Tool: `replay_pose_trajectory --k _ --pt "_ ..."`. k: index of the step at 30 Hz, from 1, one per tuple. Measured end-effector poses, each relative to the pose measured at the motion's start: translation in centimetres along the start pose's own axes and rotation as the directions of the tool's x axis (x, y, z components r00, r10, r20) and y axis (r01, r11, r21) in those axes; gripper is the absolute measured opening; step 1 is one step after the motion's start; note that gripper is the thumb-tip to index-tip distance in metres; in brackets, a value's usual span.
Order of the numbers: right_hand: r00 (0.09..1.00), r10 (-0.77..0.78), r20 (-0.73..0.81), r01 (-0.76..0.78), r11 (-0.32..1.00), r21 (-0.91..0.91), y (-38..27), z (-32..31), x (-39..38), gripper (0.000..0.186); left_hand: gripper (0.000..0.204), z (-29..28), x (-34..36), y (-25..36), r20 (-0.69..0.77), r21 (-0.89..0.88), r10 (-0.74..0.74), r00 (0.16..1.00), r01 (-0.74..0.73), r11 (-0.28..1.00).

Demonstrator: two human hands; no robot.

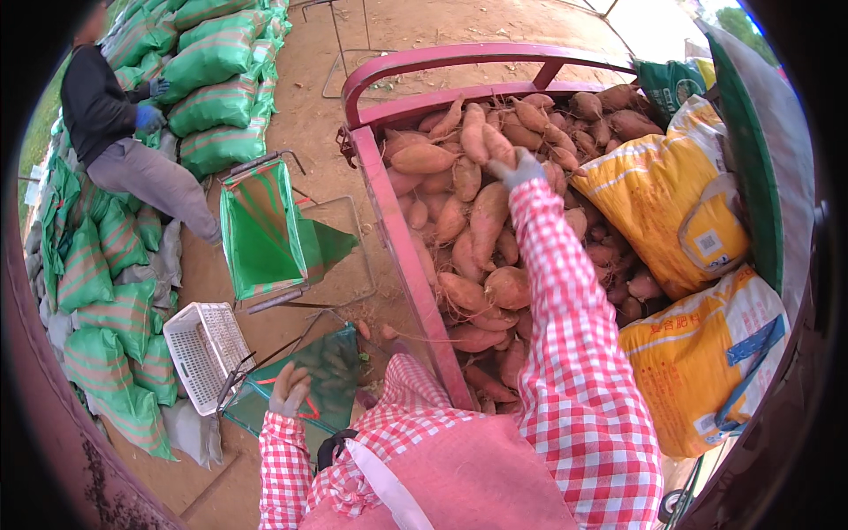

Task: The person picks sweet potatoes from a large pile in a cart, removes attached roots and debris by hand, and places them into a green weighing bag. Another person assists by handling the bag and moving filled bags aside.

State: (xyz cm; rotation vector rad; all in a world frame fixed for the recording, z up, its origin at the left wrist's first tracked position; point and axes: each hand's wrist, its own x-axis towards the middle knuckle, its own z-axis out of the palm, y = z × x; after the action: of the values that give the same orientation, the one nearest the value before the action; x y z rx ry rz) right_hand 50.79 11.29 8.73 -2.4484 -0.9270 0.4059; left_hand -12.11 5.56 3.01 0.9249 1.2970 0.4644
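My right hand point(519, 171), in a pale grey glove, reaches over the red-railed trailer bed point(393, 256) and grips a sweet potato point(493, 141) in the heaped pile point(477, 230). Down at lower left, my left hand point(290, 389) has bent, parted fingers and nothing visible in it. It is beside a dark green mesh bag point(327, 371) with sweet potatoes inside, held on a metal stand.
Yellow sacks point(662, 194) line the trailer's right. A green bag on a frame point(261, 230) and a white plastic basket point(203, 353) stand left of it. A person point(97, 115) in blue gloves is beside stacked green sacks point(212, 106) on dirt ground.
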Motion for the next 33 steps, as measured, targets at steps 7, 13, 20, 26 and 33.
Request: replay_pose_trajectory --k 7,13,20,26,33 --pt "0.616 -0.724 0.308 0.406 0.628 0.664 -6.5 3.7 -17.4 0.064 0.087 16.5 1.5 10.1 0.386 -0.442 0.253 0.887 -0.063 0.895" --pt "0.865 -0.429 -0.261 0.498 0.801 0.333 -4.3 1.7 -4.4 0.052 0.061 14.9 1.6 8.8 0.337 -0.651 -0.003 0.942 0.235 0.722" --pt "0.950 0.286 -0.121 -0.309 0.912 -0.268 6.3 -2.7 13.3 0.088 0.052 7.5 -0.3 3.9 0.104 -0.742 -0.023 0.994 0.093 0.664" --pt "0.961 0.217 -0.173 -0.244 0.958 -0.151 9.0 -0.3 16.4 0.078 0.055 7.6 0.5 2.8 0.112 -0.732 -0.055 0.992 0.120 0.671" --pt "0.995 0.057 -0.087 0.045 0.520 0.853 11.4 -0.1 7.4 0.065 0.072 10.6 0.8 5.6 0.223 -0.684 -0.083 0.971 0.217 0.697"
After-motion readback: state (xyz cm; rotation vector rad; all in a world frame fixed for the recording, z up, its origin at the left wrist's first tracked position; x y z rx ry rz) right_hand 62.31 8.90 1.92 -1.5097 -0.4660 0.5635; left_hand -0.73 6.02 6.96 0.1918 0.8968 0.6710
